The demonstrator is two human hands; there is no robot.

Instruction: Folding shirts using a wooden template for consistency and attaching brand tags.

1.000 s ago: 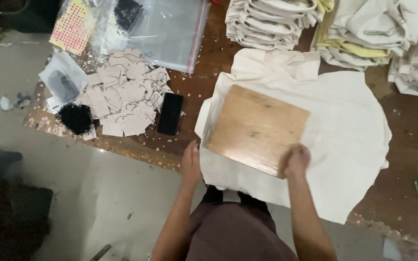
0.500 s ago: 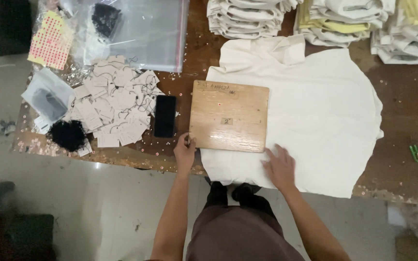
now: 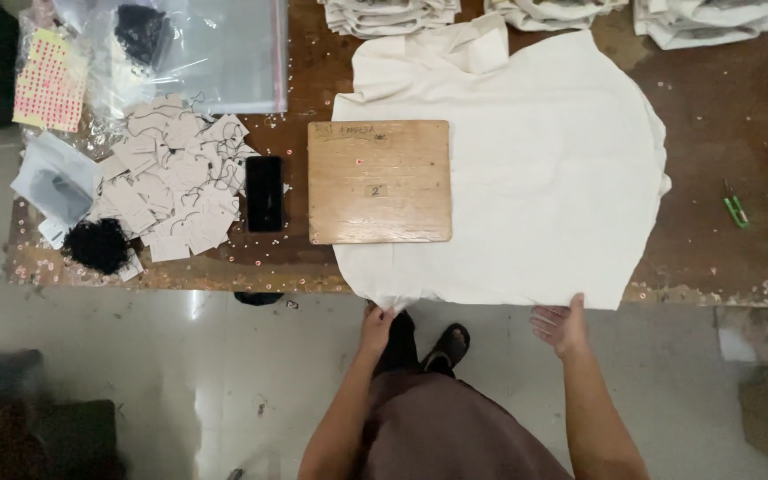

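So there's a cream shirt spread flat on the brown table, hem hanging just over the near edge. Left hand is pinching the hem at its left corner, fingers closed on the fabric. Right hand sits at the hem's right end, fingers loosely spread, touching the edge, can't tell if it's really gripping. Wooden board overlaps the shirt's left side, black phone just left of the board, pile of paper tags beyond that
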